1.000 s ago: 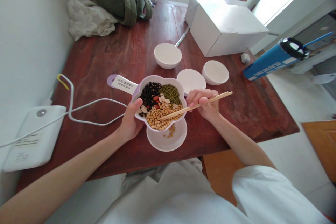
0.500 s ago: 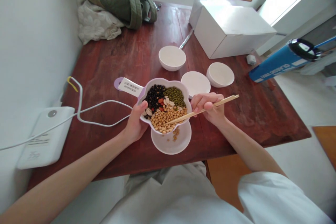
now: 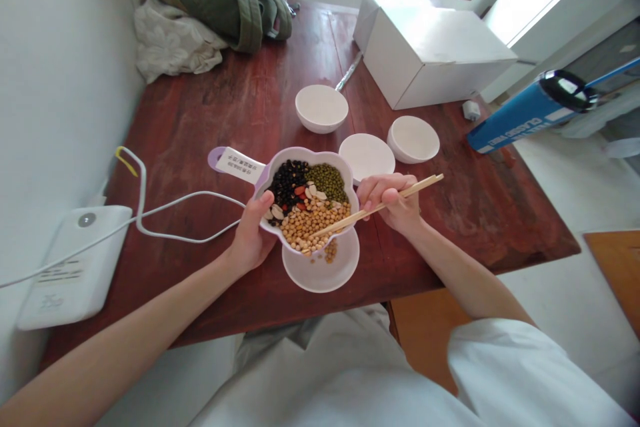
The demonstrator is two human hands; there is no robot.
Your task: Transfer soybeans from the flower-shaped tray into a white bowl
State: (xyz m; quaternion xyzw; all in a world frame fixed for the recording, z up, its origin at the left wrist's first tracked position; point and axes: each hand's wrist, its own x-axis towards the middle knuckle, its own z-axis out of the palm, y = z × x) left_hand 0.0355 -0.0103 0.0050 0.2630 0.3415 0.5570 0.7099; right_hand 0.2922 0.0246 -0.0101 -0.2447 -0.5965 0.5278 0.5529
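My left hand (image 3: 253, 233) grips the flower-shaped bowl (image 3: 323, 155) by its left side, thumb over the rim. Black beans (image 3: 287, 179), green mung beans (image 3: 327, 180), soybeans (image 3: 306, 223) and some peanuts (image 3: 315, 192) lie in separate patches inside it. A lilac handle with a white label (image 3: 240, 165) sticks out to the left. Wooden chopsticks (image 3: 423, 185) are held in my right hand (image 3: 395, 203), their tips among the soybeans near the front rim. Partly hidden beneath the flower-shaped bowl, a shallow white dish (image 3: 323, 280) holds a few soybeans.
Two white bowls (image 3: 321, 110) (image 3: 414, 140) and a white plate (image 3: 367, 153) stand beyond my hands. Farther back are a white box (image 3: 440, 47), a blue bottle (image 3: 515, 117) and a green bag (image 3: 215, 0). A cable (image 3: 175, 237) and white power bank (image 3: 77, 267) lie left.
The view has shifted slightly, so most things appear a little farther left. Both hands keep their holds, and the chopstick tips remain among the soybeans by the front rim.
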